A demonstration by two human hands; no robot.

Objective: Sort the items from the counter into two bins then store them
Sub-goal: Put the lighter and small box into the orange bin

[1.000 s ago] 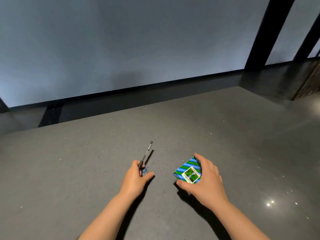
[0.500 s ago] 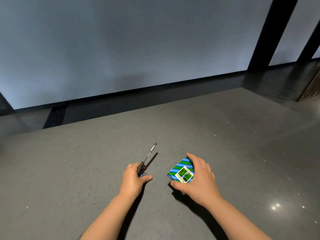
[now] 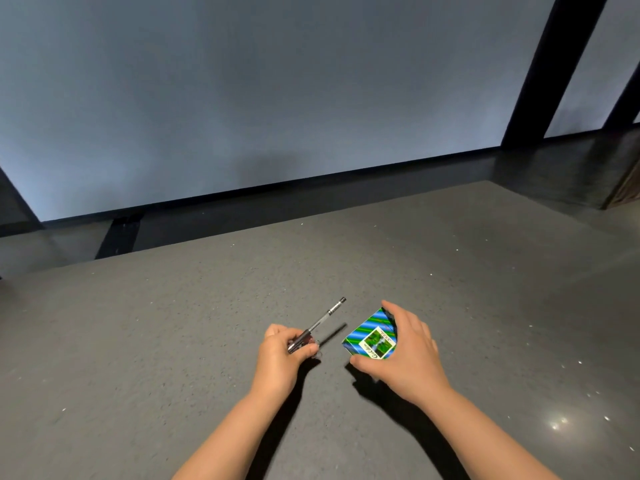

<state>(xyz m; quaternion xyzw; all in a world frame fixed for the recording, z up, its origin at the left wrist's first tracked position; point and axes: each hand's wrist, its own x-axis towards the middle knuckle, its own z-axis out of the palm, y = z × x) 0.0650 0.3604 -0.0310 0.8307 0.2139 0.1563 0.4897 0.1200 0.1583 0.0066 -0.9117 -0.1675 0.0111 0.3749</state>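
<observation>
Two hands above our grey surface (image 3: 173,341): left hand (image 3: 280,358) pinching a black pen (image 3: 320,323), right hand (image 3: 408,355) clasping a blue-green striped box (image 3: 369,337).

Two bare forearms, no sleeves in view, left hand (image 3: 281,355) and right hand (image 3: 408,355), both ungloved

box (image 3: 370,336) label: cursive word along the white picture frame, starting "Go…"; the rest too small to read
pen (image 3: 322,322): nothing legible
</observation>
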